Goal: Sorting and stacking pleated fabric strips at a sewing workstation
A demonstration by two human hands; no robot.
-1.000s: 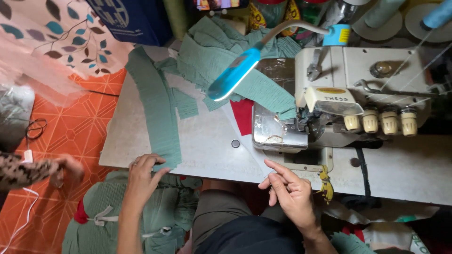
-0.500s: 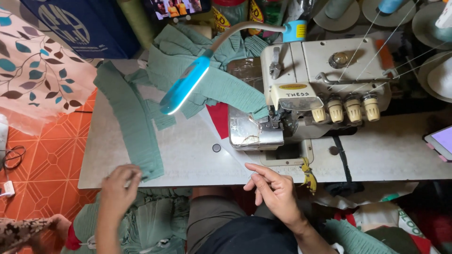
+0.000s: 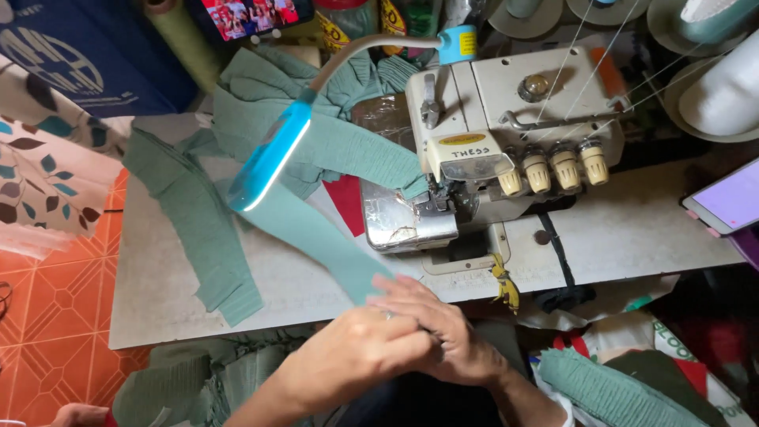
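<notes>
My left hand and my right hand are pressed together at the table's front edge. Both pinch the near end of a long green fabric strip. The left hand lies partly over the right. The strip runs diagonally up and left across the table, passing under a blue-edged lamp, then bends right towards the presser foot of a cream overlock sewing machine. The strip's very end is hidden under my fingers.
A stack of green ribbed strips lies on the grey table at left, and a green fabric heap behind the lamp. A phone and thread cones are at right. Another person's hand shows bottom left.
My left hand left the ribbed stack and moved right to join the right hand. Both now hold the green strip's end at the table edge. The view shifted left.
</notes>
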